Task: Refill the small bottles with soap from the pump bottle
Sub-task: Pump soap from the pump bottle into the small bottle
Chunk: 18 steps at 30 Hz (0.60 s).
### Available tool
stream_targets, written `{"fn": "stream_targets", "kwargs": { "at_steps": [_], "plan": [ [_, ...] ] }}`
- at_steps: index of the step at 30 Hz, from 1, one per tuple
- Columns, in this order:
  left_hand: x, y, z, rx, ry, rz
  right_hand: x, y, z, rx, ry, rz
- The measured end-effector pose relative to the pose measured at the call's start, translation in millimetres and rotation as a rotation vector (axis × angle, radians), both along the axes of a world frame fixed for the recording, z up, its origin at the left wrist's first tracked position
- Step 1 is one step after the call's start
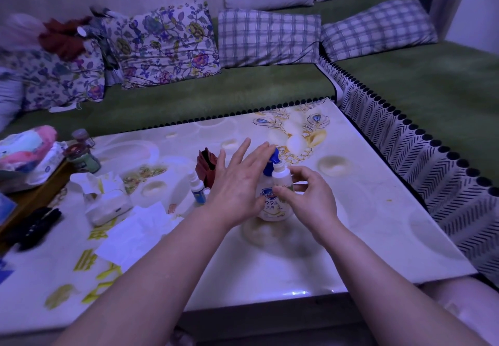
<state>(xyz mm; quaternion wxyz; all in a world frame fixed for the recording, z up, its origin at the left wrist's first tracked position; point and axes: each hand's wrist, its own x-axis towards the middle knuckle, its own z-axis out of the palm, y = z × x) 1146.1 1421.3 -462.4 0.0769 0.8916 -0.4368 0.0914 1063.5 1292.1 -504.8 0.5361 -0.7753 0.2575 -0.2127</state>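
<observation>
A white pump bottle [267, 209] with a blue pump head [272, 160] stands near the middle of the table. My left hand [237, 183] lies flat over it, its straight fingers resting on the pump head. My right hand [310, 197] pinches a small white bottle [282, 179] and holds its open neck just under the pump's spout. Left of the pump bottle stands a small spray bottle [198, 190] with a blue label; my left hand partly hides another small white item [206, 191] beside it.
A red pouch [206, 166] stands behind my left hand. A tissue pack [108, 202], loose paper sheets [135, 226], two lidded jars [82, 156] and a black object [35, 226] crowd the table's left side. A green sofa with cushions wraps the table's far and right edges.
</observation>
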Motion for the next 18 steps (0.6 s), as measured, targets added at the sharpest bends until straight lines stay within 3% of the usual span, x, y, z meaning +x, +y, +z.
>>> {"fn": "stream_targets", "kwargs": {
  "at_steps": [18],
  "plan": [
    [0.3, -3.4, 1.4, 0.037, -0.027, 0.015, -1.9, 2.5, -1.7, 0.015, 0.040, 0.003]
  ]
}}
